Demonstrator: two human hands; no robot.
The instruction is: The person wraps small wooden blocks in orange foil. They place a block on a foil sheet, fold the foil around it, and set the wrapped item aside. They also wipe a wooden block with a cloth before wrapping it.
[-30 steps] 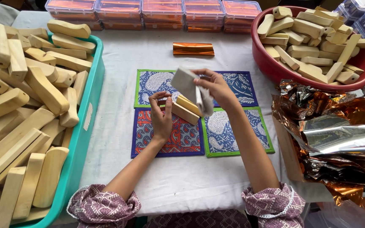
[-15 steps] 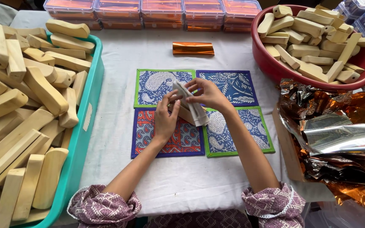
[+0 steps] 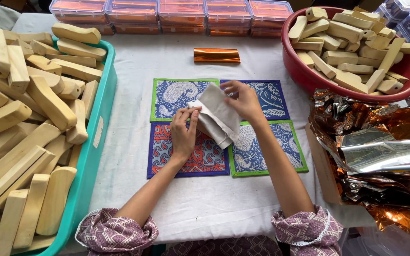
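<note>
Left hand and right hand both pinch a pale grey folded cloth pouch, held just above four paisley-print square fabric mats on the white-covered table. Teal plastic tray of pale wooden blocks left, red round bowl of the same blocks right, crumpled orange-silver foil sheets near the right forearm, orange foil roll behind. Nothing blocks the hands. Versus a second ago: pouch lower, flatter, wooden block no longer visible.

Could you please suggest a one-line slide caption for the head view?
Both hands, left hand and right hand, hold a pale cloth-wrapped piece above four patterned mats.
</note>
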